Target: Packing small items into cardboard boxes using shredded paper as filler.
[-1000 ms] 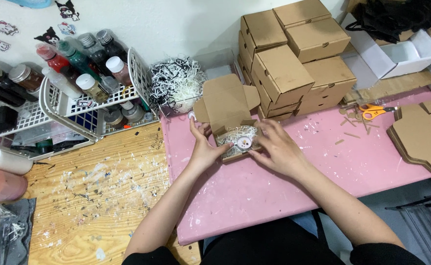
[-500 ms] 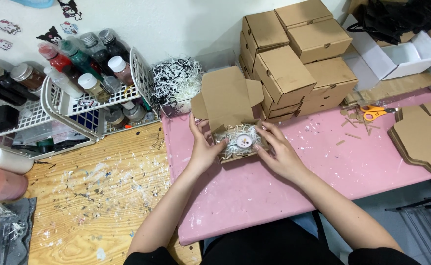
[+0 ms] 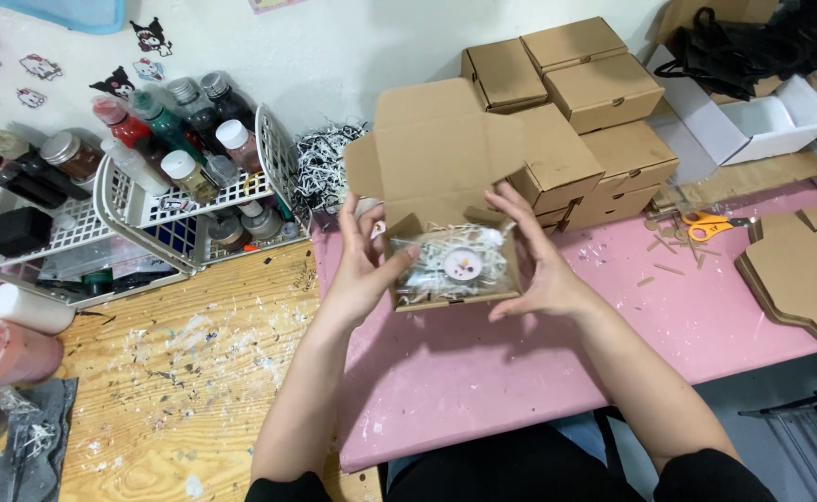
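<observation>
wall: white, with small cartoon stickers at upper left
tabletop: pale wood, flecked with dried white paint, on the left
mat: pink sheet over the tabletop's right part, speckled white
storage: white wire baskets holding paint bottles against the wall
stack: closed brown cardboard boxes at the back
floor: grey, lower right
light: even, soft shadows

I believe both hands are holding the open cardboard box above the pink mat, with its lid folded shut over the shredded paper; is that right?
Not quite: in the head view the lid stands open, not shut. Both the left hand and right hand hold the open cardboard box above the pink mat, shredded paper showing.
</observation>
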